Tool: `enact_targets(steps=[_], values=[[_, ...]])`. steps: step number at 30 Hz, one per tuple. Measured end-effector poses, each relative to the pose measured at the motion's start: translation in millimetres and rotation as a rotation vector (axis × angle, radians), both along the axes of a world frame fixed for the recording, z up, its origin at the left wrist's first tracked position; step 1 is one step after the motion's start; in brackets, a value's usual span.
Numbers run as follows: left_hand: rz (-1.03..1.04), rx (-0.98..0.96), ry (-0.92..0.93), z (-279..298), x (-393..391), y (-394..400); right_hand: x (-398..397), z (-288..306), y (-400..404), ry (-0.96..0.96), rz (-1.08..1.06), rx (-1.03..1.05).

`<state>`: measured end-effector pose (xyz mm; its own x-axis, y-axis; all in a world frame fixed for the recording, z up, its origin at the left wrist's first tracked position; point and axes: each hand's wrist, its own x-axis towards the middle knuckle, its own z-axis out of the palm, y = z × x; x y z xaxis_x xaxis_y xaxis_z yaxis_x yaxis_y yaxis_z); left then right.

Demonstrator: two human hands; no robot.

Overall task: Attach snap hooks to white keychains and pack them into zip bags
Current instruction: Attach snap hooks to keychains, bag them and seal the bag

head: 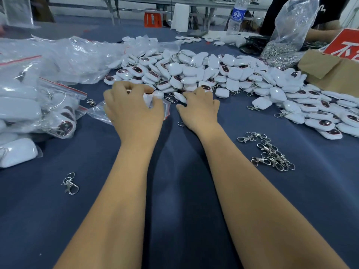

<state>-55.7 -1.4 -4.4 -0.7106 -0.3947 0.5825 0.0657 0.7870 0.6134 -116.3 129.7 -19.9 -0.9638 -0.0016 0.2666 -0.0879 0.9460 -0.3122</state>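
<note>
A big heap of white keychains [204, 72] lies across the far half of the blue table. My left hand [132, 111] grips a clear zip bag [99, 111] with a red seal, its fingers curled over the bag's mouth. My right hand [198, 109] reaches to the heap's near edge and its fingertips pinch one white keychain [179, 97] beside the bag. A cluster of silver snap hooks [272, 152] lies to the right of my right forearm. A single snap hook [70, 184] lies at the left.
Filled zip bags [38, 113] pile up at the left under loose clear plastic [68, 53]. A cardboard box [330, 70] and a plastic bag of hooks [285, 41] stand at the far right, near another person's arm [320, 33]. A water bottle [236, 16] stands behind.
</note>
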Motion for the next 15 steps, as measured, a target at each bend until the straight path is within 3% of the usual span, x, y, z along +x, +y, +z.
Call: enact_targets(steps=[2, 4, 6, 8, 9, 12, 15], values=[[-0.091, -0.051, 0.215, 4, 5, 9, 5, 2, 0, 0.062, -0.022, 0.037], [-0.334, 0.002, 0.339, 6, 12, 23, 10, 4, 1, 0.107, -0.027, -0.053], [-0.541, 0.154, 0.225, 6, 17, 37, 18, 6, 4, 0.095, 0.005, -0.43], [-0.593, 0.278, 0.011, 2, 18, 47, 28, 9, 8, 0.11, 0.016, -0.892], [-0.567, 0.32, -0.055, -1, 16, 49, 32, 10, 10, 0.12, 0.009, -1.028], [-0.466, 0.576, -0.184, -5, 6, 41, 42, 11, 9, 0.077, 0.071, -1.283], [-0.517, 0.815, -0.267, -8, 1, 33, 49, 10, 7, -0.027, 0.174, -1.379]])
